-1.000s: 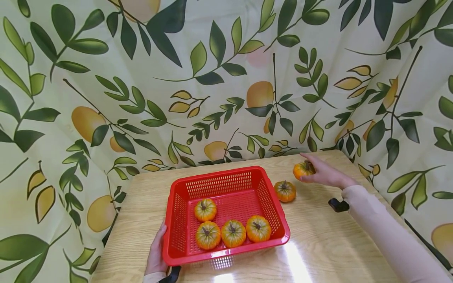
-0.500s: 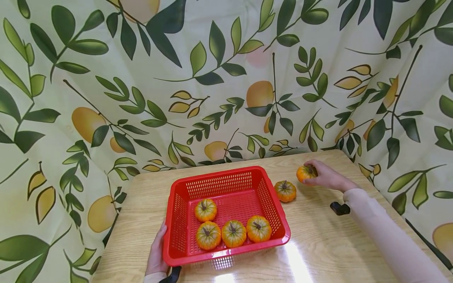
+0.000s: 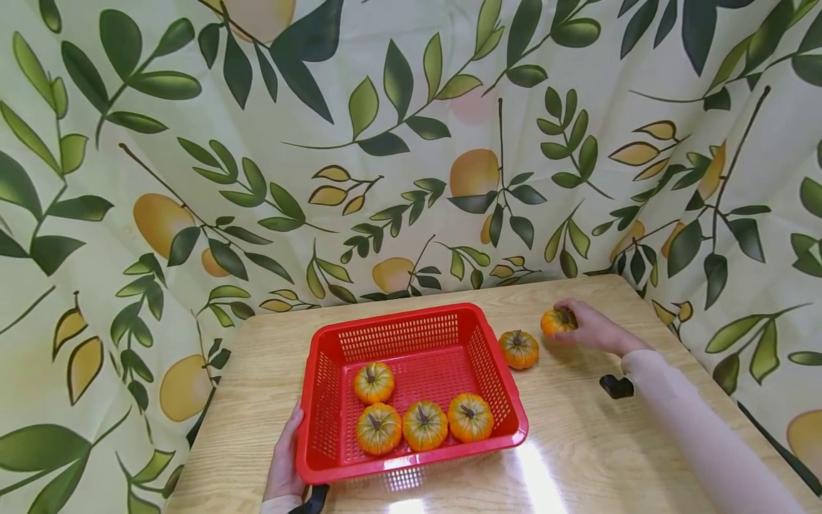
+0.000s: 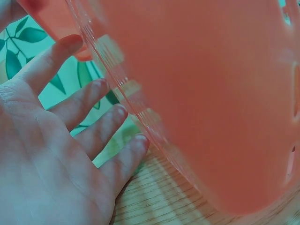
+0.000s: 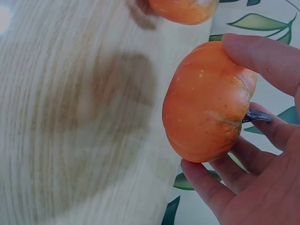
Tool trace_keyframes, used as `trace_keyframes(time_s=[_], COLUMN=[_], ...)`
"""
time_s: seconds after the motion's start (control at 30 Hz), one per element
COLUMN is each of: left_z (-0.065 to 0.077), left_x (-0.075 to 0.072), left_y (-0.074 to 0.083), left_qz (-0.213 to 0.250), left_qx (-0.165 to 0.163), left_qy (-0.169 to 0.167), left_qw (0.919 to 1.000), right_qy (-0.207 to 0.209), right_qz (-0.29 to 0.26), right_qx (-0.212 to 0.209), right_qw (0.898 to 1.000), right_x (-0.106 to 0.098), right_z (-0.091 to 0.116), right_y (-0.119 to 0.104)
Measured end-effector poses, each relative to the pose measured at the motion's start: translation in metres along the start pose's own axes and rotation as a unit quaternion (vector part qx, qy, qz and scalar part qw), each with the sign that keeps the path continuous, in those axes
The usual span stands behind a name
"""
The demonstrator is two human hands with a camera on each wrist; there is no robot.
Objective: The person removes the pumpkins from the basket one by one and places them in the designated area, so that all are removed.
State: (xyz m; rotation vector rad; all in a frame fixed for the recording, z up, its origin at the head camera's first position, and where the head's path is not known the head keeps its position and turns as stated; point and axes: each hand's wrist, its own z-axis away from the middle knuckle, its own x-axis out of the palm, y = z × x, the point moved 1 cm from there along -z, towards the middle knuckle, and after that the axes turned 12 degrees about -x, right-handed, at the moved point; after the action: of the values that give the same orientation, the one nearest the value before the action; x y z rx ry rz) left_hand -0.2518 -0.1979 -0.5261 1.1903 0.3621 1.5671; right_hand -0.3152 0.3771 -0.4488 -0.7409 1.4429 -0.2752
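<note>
My right hand [image 3: 594, 326] holds a small orange pumpkin [image 3: 557, 323] between thumb and fingers at the table's far right. In the right wrist view that pumpkin [image 5: 206, 103], its dark stem toward the palm, is off the tabletop, its shadow lying apart. A second pumpkin [image 3: 519, 349] sits on the table just left of it, beside a red plastic basket [image 3: 414, 468]. My left hand [image 3: 283, 457] rests against the basket's left side. In the left wrist view its fingers [image 4: 110, 131] are nearly straight, with their tips at the basket wall [image 4: 187, 103].
Several pumpkins [image 3: 424, 426] sit inside the basket, most along its near side. The basket stands on a light wooden table [image 3: 270, 350]. A leaf-patterned cloth [image 3: 411, 164] hangs behind the table and along its sides.
My right hand, holding the pumpkin, has moved slightly right and nearer, away from the back edge. The left hand and the basket have stayed in place.
</note>
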Motion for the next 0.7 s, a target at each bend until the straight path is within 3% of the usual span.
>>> trace_keyframes(time_s=[0.7], left_z=[0.002], left_x=[0.003], left_y=[0.002], left_qz=[-0.013], left_qx=[-0.016], left_qy=[0.015], left_qw=[0.9997], right_qy=[0.004], right_qz=[-0.005], right_qx=[0.026], right_qw=[1.0], right_x=[0.016], right_z=[0.003], right_y=[0.012])
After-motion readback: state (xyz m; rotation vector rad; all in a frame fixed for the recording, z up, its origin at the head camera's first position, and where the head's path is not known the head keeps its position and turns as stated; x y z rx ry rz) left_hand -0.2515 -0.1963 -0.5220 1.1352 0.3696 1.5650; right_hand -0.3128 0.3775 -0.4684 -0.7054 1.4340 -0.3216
